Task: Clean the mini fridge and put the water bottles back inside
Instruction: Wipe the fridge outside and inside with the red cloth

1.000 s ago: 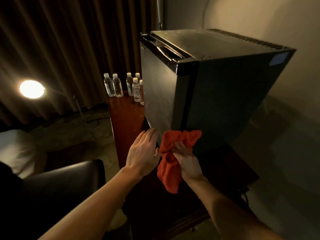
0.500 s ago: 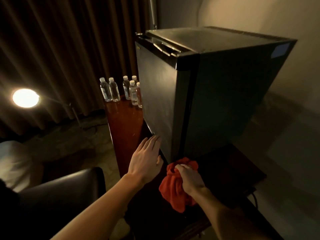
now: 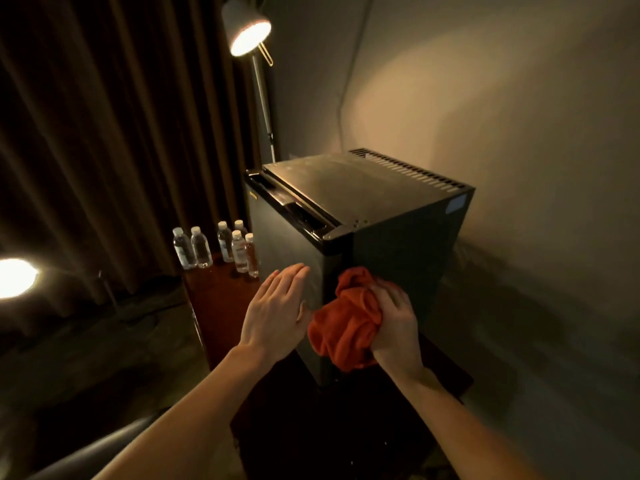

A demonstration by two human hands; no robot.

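Fridge [image 3: 398, 258]: black, door closed, standing on a dark table [image 3: 446, 379] by the wall
Right hand [image 3: 394, 323]: fingers curled round an orange cloth [image 3: 346, 323]; cloth pressed to the fridge's front corner edge
Left hand [image 3: 277, 306]: fingers straight and together, flat against the door
Bottles [image 3: 214, 247]: six, upright, clustered on the reddish table end [image 3: 214, 292] left of the fridge, before the curtain [image 3: 104, 133]
Lamps: one [image 3: 246, 29] above the fridge; one [image 3: 14, 277] at far left; both lit

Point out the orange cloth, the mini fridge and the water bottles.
orange cloth [image 3: 346, 323]: head view, on its bunched middle.
mini fridge [image 3: 346, 178]: head view, on its bare top panel.
water bottles [image 3: 201, 249]: head view, on the body of the second bottle from the left.
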